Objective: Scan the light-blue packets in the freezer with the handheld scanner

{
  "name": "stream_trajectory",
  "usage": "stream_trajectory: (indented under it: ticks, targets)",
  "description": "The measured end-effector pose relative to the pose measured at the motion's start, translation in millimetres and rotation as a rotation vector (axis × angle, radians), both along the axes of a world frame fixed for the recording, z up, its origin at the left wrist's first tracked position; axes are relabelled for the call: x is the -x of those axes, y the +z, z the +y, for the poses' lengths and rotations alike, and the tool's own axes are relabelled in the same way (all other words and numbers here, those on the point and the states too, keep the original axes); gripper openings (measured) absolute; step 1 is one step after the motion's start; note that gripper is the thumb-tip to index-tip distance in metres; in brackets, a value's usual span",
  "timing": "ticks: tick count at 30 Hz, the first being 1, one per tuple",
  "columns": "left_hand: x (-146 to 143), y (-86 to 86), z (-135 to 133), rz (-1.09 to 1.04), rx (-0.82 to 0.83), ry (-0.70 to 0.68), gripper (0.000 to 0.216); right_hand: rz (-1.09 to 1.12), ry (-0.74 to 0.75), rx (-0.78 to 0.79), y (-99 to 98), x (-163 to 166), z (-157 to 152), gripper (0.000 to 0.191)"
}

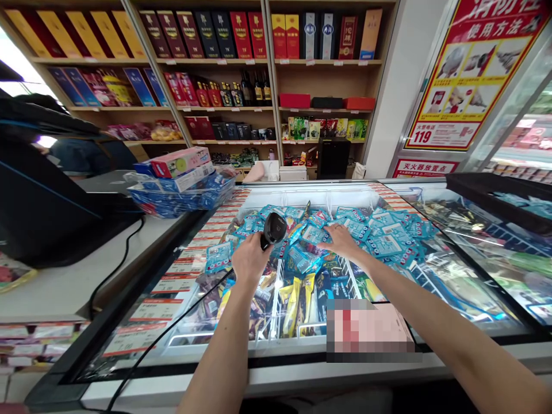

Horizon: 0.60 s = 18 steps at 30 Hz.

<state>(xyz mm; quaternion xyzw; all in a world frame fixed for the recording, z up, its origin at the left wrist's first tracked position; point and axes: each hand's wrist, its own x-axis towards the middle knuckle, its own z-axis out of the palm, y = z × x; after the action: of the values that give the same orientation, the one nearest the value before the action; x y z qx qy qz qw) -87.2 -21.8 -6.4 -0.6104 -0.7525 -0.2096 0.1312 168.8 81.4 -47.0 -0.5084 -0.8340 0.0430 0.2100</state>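
Note:
My left hand (250, 260) is closed round the handle of a black corded barcode scanner (273, 229), its head aimed down at the goods in an open chest freezer (302, 192). My right hand (342, 241) lies with fingers spread on a heap of blue-wrapped ice cream packets (379, 238) inside the freezer. Between my forearms are yellow and dark wrapped bars (293, 299) in wire compartments. The scanner's black cable (168, 328) runs down across the freezer rim toward me.
A black till screen (38, 201) stands on the white counter (64, 276) at left, with a blue basket of boxes (181, 190) behind it. Shelves of boxed bottles (224, 63) fill the back wall. A glass-lidded freezer section (495, 247) lies to the right.

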Motion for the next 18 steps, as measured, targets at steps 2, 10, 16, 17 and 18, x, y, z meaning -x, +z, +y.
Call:
stream_trajectory:
  ticks: [2,10,16,17,18]
  targets:
    - [0.1,-0.6,0.7,0.006,0.001,0.002,0.040,-0.007,-0.021,0.027,-0.5,-0.5,3.1,0.071]
    - [-6.9,-2.7,1.5,0.091,-0.001,-0.116,0.036,0.330,-0.011,0.073,2.7,-40.9,-8.2,0.062]
    - [-24.9,-8.5,0.3,0.174,-0.003,-0.329,0.031,0.573,-0.015,0.105,-3.6,-53.2,-19.0,0.057]
    - [-27.6,-9.3,0.0,0.190,0.004,-0.358,0.031,0.598,-0.008,0.105,-4.7,-52.0,-19.0,0.055]
    - [-29.8,-9.9,-0.1,0.204,0.013,-0.380,0.030,0.612,0.000,0.104,-5.5,-50.7,-18.6,0.053]
